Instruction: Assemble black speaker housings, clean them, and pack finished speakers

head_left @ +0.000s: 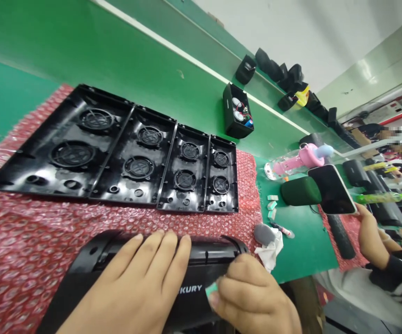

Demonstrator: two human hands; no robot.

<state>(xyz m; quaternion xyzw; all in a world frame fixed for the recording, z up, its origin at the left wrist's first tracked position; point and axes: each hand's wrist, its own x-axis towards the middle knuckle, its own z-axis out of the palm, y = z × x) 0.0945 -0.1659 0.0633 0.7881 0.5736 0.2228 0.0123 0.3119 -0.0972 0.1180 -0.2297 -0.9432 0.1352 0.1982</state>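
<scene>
A glossy black speaker housing point(194, 313) with white lettering ending in "KURY" lies in front of me at the bottom of the head view. My left hand point(141, 283) rests flat on it, fingers stretched over its upper edge and partly covering the lettering. Beside the letters, my right hand point(256, 294) is closed in a pinch on a small green-and-white block point(211, 290), held at the housing's face. Several black speaker shells point(148, 160) lie in a row beyond, open side up, showing round grilles. Red bubble wrap point(117, 227) lies beneath them and the housing.
Similar small blocks point(272, 205), a marker-like tube point(284, 230) and a white cloth point(270, 248) lie at the right. Behind them stand a green cylindrical speaker point(300, 191) and a pink-topped bottle point(295, 162). A co-worker's hand point(368, 227) holds a phone point(333, 190). An open speaker box point(237, 111) shows wiring.
</scene>
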